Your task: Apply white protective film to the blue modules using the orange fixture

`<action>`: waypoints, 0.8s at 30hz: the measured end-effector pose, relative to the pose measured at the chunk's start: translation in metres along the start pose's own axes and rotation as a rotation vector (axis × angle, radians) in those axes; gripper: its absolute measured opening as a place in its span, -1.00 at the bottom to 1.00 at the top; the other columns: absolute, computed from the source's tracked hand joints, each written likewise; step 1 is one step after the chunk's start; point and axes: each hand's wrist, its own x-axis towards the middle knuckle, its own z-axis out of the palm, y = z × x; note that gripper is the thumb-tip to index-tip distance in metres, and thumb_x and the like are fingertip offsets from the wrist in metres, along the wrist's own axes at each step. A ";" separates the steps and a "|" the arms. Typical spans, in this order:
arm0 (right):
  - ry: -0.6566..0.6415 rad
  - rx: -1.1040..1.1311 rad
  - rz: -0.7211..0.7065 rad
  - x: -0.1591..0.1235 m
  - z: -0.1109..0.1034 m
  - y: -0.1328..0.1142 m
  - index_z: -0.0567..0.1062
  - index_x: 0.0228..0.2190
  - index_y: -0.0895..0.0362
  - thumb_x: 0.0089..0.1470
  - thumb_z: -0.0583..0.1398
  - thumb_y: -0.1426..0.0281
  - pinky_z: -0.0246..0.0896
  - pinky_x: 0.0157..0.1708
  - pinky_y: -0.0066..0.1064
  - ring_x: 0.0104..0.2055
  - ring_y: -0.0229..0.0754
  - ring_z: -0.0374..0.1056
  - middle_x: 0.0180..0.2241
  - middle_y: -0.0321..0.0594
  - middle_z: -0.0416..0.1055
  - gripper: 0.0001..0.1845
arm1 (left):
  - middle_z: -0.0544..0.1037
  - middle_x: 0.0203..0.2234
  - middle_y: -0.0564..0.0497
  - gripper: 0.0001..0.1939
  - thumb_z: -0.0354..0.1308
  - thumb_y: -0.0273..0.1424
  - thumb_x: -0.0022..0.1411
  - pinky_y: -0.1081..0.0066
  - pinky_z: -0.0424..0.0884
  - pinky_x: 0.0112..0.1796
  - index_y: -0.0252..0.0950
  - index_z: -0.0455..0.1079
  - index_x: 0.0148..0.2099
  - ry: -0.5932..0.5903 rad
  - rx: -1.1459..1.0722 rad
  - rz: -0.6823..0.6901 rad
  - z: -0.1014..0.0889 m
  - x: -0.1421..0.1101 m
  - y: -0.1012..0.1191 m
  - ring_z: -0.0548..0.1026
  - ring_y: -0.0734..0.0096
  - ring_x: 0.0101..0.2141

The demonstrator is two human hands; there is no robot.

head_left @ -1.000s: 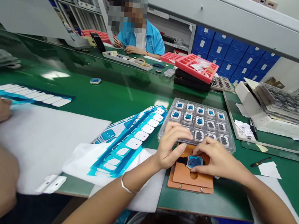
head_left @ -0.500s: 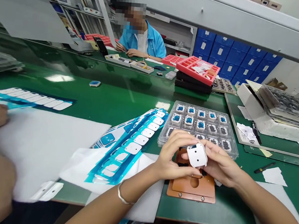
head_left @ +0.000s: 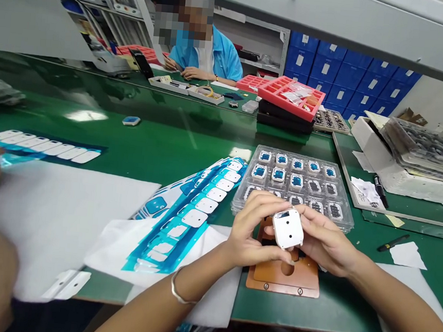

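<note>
Where the two bare hands meet at the near side of the counter [head_left: 161, 145], a white housing [head_left: 288, 231] is held above an orange fixture [head_left: 262, 278], perforated white face up. The left hand [head_left: 245, 230] has its grip closed on the housing, thumb at the near edge and fingers at the far edge; the right hand [head_left: 329, 242] pinches it at the right side. A clear tray [head_left: 347, 224] lies just beyond the fixture. Its contents are mixed: the far row of five units and the three leftmost of the middle row show blue faces; the other two of the middle row, and the near-row units as far as visible, show dark faces. This suggests a batch partway along, although which face marks a finished unit cannot be determined. The hidden face of the held housing cannot be inspected. Blue film strips [head_left: 195, 218] bearing white pieces lie left of the tray. One blue-faced unit [head_left: 131, 120] sits apart, at far left. A co-worker [head_left: 227, 58] sits at the far side.
</note>
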 end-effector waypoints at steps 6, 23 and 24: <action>0.094 -0.060 -0.025 -0.001 -0.002 0.002 0.45 -0.18 0.08 0.10 0.36 0.13 0.26 -0.35 -0.46 -0.39 -0.29 0.36 -0.36 -0.28 0.45 -0.63 | 0.55 -0.19 -0.15 -0.28 0.22 0.09 0.14 0.18 0.46 -0.16 -0.21 0.34 0.22 -0.012 0.007 -0.005 -0.001 -0.001 -0.001 0.49 0.18 -0.18; 0.090 -0.187 -0.027 -0.006 0.000 0.006 0.43 -0.15 0.10 0.05 0.37 0.08 0.29 -0.48 -0.50 -0.48 -0.29 0.42 -0.46 -0.30 0.53 -0.53 | 0.51 -0.24 -0.09 -0.22 0.19 0.10 0.16 0.23 0.44 -0.25 -0.15 0.24 0.32 -0.038 0.076 0.073 -0.002 0.002 0.002 0.42 0.24 -0.24; 0.088 -0.178 -0.029 -0.006 0.000 0.006 0.42 -0.16 0.10 0.05 0.38 0.09 0.31 -0.48 -0.50 -0.48 -0.29 0.43 -0.46 -0.32 0.53 -0.54 | 0.51 -0.25 -0.09 -0.22 0.19 0.10 0.16 0.23 0.45 -0.25 -0.15 0.25 0.32 -0.038 0.069 0.074 -0.002 0.002 0.002 0.42 0.24 -0.24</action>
